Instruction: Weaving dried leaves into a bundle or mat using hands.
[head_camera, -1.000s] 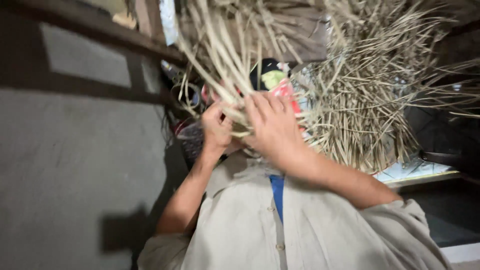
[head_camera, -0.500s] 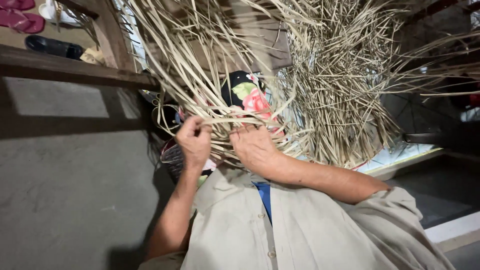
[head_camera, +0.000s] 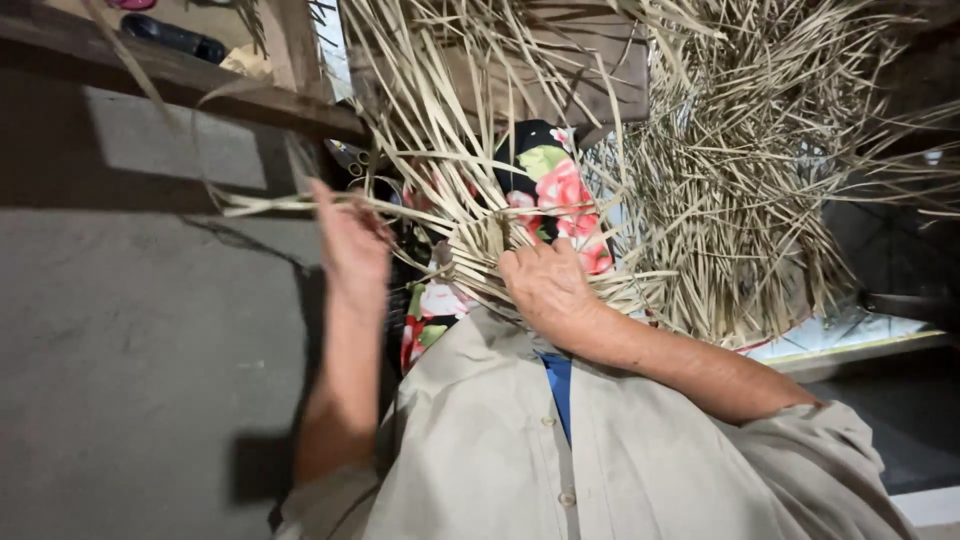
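Note:
A small woven patch of dried pale leaf strips lies over my lap, on a black cloth with pink flowers. My right hand presses down on the patch's edge, its fingers curled over the strips. My left hand is out to the left, pinching one long strip that runs taut from the patch. Many loose strip ends fan upward from the weave. I wear a beige buttoned shirt.
A big heap of loose dried strips fills the right. A grey concrete floor lies to the left, a wooden beam crosses above it, and a dark sandal sits beyond. A flat board lies under the strips.
My left hand has moved left, away from the weave, drawing one strip out sideways. My right hand stays on the woven patch.

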